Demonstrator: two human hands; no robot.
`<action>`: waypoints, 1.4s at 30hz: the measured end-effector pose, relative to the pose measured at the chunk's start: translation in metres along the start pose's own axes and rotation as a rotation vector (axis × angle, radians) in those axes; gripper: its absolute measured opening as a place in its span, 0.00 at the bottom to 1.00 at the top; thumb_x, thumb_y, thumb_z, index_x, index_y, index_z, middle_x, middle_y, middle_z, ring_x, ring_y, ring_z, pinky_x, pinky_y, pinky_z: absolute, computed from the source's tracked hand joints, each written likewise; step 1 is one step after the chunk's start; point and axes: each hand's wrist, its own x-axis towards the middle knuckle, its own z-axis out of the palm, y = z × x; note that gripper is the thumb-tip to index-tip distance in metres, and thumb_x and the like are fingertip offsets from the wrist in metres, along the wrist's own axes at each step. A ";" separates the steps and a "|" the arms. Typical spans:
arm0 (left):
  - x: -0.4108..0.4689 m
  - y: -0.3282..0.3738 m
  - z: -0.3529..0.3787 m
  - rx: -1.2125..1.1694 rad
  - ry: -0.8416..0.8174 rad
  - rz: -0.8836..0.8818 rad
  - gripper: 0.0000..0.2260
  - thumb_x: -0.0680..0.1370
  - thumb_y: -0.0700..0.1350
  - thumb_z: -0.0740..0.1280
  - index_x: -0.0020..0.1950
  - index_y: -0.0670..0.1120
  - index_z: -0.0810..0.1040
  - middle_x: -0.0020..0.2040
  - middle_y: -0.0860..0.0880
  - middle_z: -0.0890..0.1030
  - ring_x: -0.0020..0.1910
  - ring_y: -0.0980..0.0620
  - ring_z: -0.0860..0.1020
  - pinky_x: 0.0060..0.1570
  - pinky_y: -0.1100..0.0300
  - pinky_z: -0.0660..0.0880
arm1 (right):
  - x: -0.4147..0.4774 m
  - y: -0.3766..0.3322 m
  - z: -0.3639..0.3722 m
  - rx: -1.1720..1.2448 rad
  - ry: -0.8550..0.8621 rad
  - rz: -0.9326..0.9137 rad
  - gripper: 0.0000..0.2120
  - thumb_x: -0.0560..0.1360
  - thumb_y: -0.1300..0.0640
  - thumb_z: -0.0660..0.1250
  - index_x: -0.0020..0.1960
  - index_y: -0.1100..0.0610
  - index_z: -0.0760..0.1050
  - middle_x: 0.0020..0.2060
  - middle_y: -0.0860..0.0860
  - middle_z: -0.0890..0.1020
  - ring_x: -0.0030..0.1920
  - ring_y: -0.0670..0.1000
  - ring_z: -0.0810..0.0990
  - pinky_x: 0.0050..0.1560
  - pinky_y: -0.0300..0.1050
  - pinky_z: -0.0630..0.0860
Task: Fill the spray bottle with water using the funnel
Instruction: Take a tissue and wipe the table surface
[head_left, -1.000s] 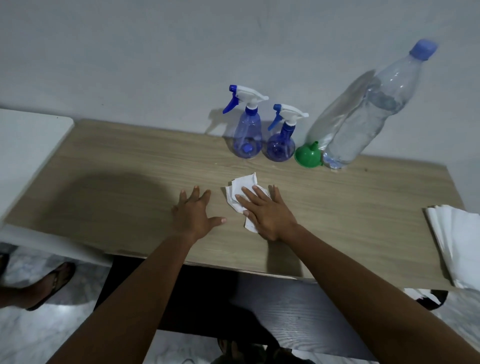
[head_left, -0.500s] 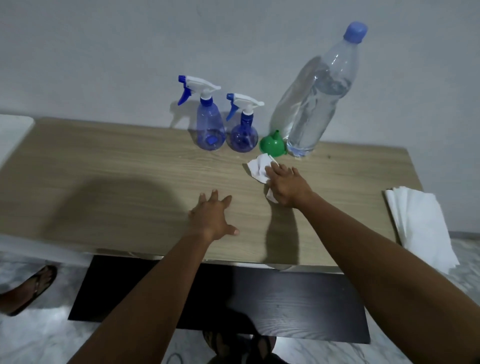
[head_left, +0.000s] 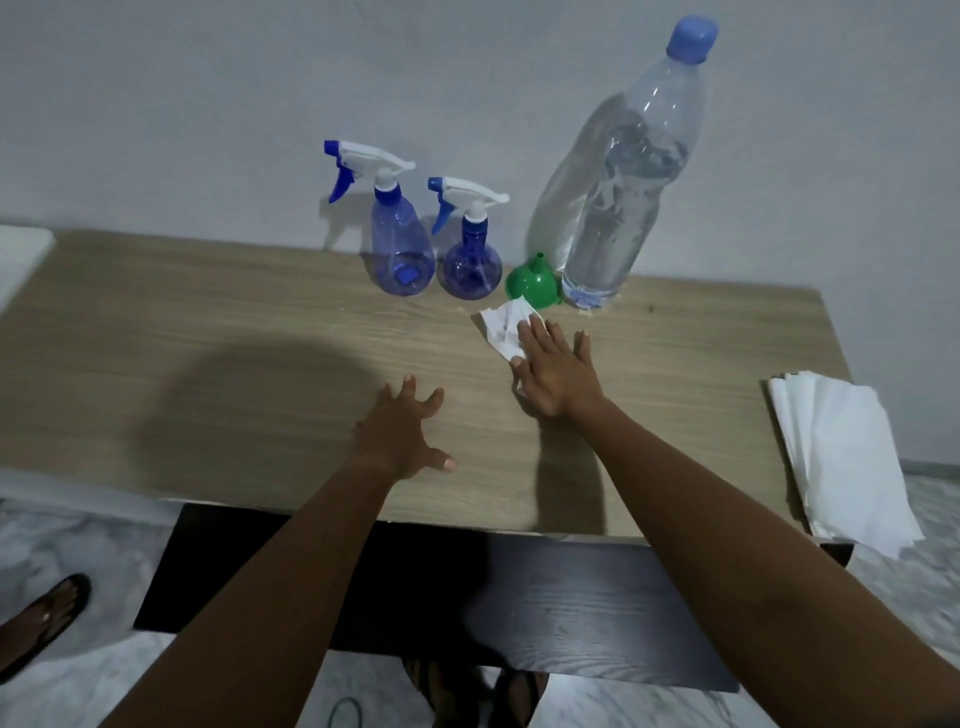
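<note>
Two blue spray bottles stand at the back of the wooden table (head_left: 208, 332): a taller one (head_left: 400, 249) and a round one (head_left: 470, 260) to its right. A green funnel (head_left: 534, 283) sits upside down beside them, next to a large clear water bottle (head_left: 618, 192) with a blue cap. My right hand (head_left: 556, 369) lies flat with straight fingers, pressing a crumpled white tissue (head_left: 505, 326) on the table just in front of the funnel. My left hand (head_left: 402, 436) rests on the table with fingers spread, holding nothing.
A stack of white paper napkins (head_left: 841, 457) lies at the table's right edge. A white surface (head_left: 21, 254) adjoins the table at the left. Below the table are a dark shelf (head_left: 571, 613), a marble floor and another person's sandalled foot (head_left: 41, 618).
My right hand has slid the tissue away from me and rightward, up to the funnel. My left hand has stayed flat on the table.
</note>
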 end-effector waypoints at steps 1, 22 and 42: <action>-0.001 0.001 -0.001 0.000 -0.006 -0.006 0.49 0.68 0.61 0.77 0.81 0.60 0.51 0.83 0.48 0.43 0.81 0.39 0.41 0.74 0.30 0.55 | -0.004 -0.002 0.000 0.018 -0.018 -0.008 0.30 0.85 0.45 0.45 0.83 0.54 0.45 0.83 0.52 0.48 0.83 0.55 0.46 0.78 0.64 0.39; -0.003 0.005 -0.005 -0.105 0.011 -0.045 0.51 0.64 0.55 0.82 0.80 0.59 0.57 0.83 0.46 0.46 0.81 0.37 0.41 0.76 0.33 0.52 | -0.137 -0.019 0.055 0.091 0.058 -0.074 0.31 0.85 0.41 0.45 0.84 0.52 0.46 0.83 0.47 0.48 0.83 0.50 0.43 0.78 0.60 0.36; -0.004 0.093 0.017 -0.070 0.035 0.088 0.52 0.66 0.58 0.80 0.82 0.55 0.53 0.84 0.49 0.47 0.82 0.40 0.45 0.78 0.41 0.54 | -0.066 0.038 -0.030 0.976 0.255 0.369 0.09 0.76 0.61 0.71 0.42 0.50 0.85 0.37 0.48 0.85 0.36 0.48 0.81 0.44 0.49 0.80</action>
